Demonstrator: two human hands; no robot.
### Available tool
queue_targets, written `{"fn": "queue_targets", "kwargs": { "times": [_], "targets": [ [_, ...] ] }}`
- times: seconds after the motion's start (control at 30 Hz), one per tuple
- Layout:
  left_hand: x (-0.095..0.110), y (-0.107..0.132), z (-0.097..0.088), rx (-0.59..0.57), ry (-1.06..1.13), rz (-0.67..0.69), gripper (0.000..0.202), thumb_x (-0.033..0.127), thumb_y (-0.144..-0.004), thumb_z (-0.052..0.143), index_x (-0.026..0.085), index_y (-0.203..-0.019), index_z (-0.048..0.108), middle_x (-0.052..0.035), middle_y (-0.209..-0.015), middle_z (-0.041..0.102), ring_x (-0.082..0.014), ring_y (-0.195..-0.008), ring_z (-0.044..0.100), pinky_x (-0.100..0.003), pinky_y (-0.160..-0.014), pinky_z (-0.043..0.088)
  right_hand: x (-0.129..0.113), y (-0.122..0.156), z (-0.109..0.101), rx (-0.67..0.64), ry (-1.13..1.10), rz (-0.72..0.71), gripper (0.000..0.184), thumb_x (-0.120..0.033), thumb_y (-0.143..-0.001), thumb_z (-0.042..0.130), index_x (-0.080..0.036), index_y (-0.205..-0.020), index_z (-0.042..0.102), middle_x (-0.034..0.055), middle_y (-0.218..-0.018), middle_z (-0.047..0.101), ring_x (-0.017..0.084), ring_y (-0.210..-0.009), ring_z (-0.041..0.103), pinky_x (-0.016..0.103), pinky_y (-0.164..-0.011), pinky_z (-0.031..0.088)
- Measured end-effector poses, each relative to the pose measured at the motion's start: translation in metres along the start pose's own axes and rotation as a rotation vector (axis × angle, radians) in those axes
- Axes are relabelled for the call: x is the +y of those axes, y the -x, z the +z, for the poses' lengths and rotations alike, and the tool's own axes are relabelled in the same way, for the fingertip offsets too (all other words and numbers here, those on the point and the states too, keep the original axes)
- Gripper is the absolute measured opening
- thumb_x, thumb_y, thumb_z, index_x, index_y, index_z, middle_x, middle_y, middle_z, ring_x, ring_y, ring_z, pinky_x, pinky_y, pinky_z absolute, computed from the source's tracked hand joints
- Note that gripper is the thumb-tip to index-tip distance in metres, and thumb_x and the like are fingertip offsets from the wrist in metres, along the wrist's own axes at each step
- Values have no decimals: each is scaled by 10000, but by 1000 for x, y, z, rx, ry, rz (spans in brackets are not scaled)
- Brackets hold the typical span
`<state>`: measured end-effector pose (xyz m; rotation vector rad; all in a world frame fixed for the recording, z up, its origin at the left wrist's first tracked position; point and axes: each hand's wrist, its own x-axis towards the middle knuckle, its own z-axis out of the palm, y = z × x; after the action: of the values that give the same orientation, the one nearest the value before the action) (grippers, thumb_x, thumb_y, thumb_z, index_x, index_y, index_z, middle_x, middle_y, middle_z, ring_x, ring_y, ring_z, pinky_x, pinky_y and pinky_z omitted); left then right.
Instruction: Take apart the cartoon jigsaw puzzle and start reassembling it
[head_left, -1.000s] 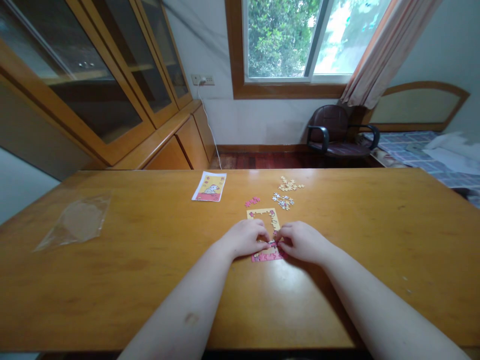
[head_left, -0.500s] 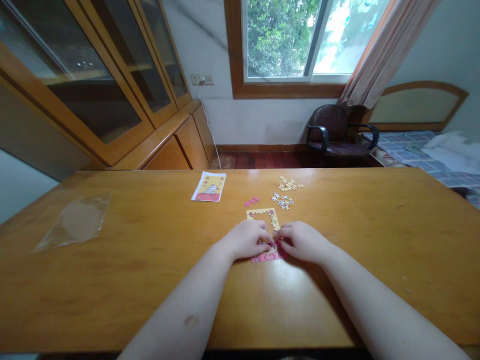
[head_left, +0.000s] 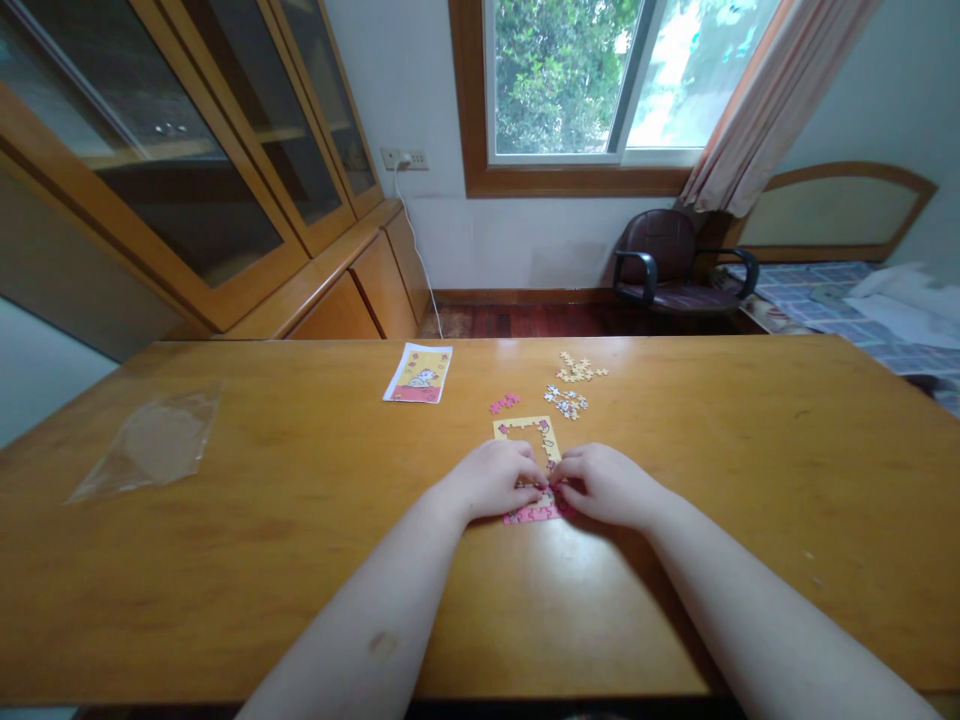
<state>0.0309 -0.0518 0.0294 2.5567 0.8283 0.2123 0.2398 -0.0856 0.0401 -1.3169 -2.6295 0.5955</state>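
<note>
A partly assembled jigsaw puzzle frame lies on the table, yellow along the top and pink along the bottom. Its middle shows the bare tabletop. My left hand rests over the frame's left side, fingers bent in a pinch at a small pink puzzle piece. From the right, my right hand meets it, thumb and fingers closed on the puzzle's right edge near the same spot. My fingers hide part of both lower sides, so the exact grip is hard to see.
Beyond the frame lie loose pink pieces, white patterned pieces and yellow pieces. A picture card lies to the back left. A clear plastic bag is at the far left of the wooden table.
Both hands stay almost in place at the puzzle; only a very slight shift of the right hand's fingers shows. The loose pieces have not moved.
</note>
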Motion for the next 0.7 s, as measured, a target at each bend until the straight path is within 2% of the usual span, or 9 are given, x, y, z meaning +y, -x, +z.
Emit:
{"fn": "queue_targets", "kwargs": {
  "times": [0.13, 0.27, 0.37, 0.43, 0.5, 0.6, 0.7],
  "targets": [
    [-7, -2, 0, 155, -51, -212, 195, 276, -851, 539, 247, -948, 705, -29, -922, 654, -164, -857, 595, -272, -791, 457, 0, -1, 0, 1, 5, 22, 244, -183, -814, 497, -213, -899, 724, 37, -839, 695, 155, -729, 603, 252, -696, 426],
    [-24, -3, -2, 315, -148, -469, 232, 286, -878, 486, 216, -1007, 665, -62, -1016, 647, -203, -963, 580, -325, -881, 445, 1, -2, -1, 70, 15, 31, 242, -225, -860, 484, -209, -937, 713, 53, -881, 689, 170, -823, 606, 292, -796, 432],
    [-37, -2, -2, 366, -204, -600, 326, 323, -883, 473, 233, -1170, 596, -79, -1199, 598, -243, -1103, 527, -376, -963, 411, 2, -3, 0, 127, 31, 48, 293, -336, -890, 494, -210, -1089, 667, 87, -1106, 660, 206, -1027, 576, 358, -928, 399],
    [-42, -3, 0, 356, -217, -621, 426, 354, -888, 460, 240, -1296, 508, -81, -1382, 484, -264, -1231, 440, -408, -1036, 355, 2, -2, 2, 119, 38, 50, 458, -464, -878, 510, -215, -1256, 574, 110, -1325, 546, 240, -1195, 494, 404, -1011, 351],
    [-44, -4, 2, 306, -211, -586, 506, 392, -900, 433, 253, -1386, 408, -58, -1499, 345, -268, -1333, 332, -443, -1108, 259, 3, -2, 8, 81, 46, 56, 668, -589, -839, 509, -214, -1388, 440, 122, -1468, 385, 268, -1324, 371, 447, -1083, 272],
    [-42, -6, 6, 202, -184, -490, 566, 447, -919, 374, 292, -1454, 279, -14, -1555, 218, -262, -1415, 188, -510, -1152, 99, 6, -2, 19, 16, 61, 86, 885, -702, -788, 475, -203, -1483, 251, 132, -1544, 197, 293, -1412, 197, 505, -1135, 135],
    [-39, -9, 8, 145, -166, -422, 595, 486, -930, 316, 288, -1480, 203, -11, -1567, 164, -247, -1442, 100, -525, -1155, 23, 9, -2, 28, -35, 68, 115, 1003, -760, -752, 445, -189, -1509, 115, 137, -1559, 82, 313, -1431, 92, 545, -1135, 75]
  ]
}}
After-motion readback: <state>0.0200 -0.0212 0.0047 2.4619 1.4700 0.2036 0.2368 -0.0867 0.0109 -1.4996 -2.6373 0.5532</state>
